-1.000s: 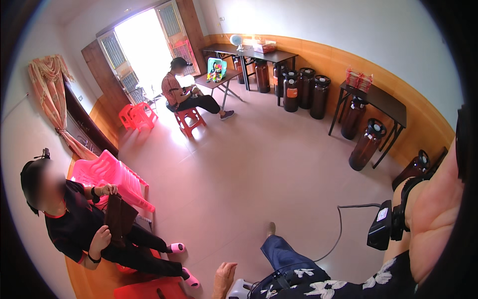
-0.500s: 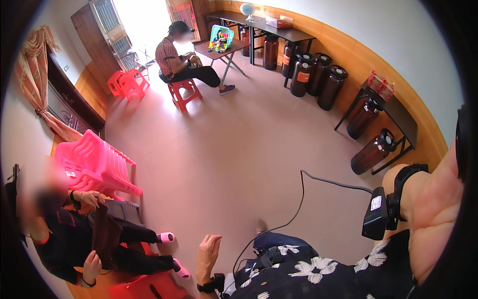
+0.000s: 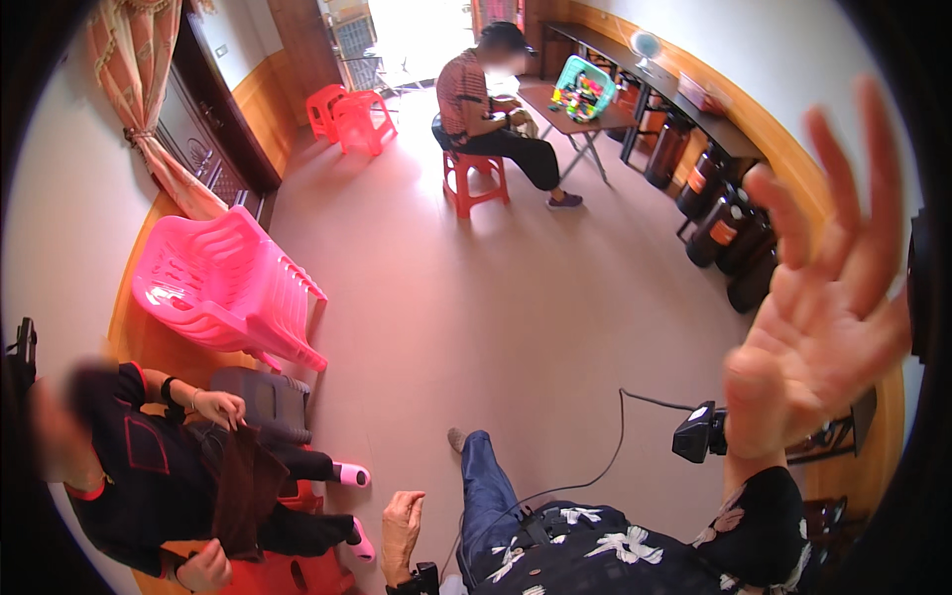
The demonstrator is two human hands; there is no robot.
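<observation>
Head view: right hand point(image 3: 818, 307) raised, fingers spread, holding nothing; left hand point(image 3: 402, 526) loosely curled, empty, beside knee point(image 3: 476, 466).

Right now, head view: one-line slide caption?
Raised open right hand, left hand low by blue-trousered knee, stacked pink plastic chairs beyond.

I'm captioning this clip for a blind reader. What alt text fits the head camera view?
The wearer's right hand is raised open, fingers spread, close to the camera, while the left hand hangs empty by the knee. Around the tiled room sit a person holding brown cloth, stacked pink chairs, and another person on a red stool.
</observation>
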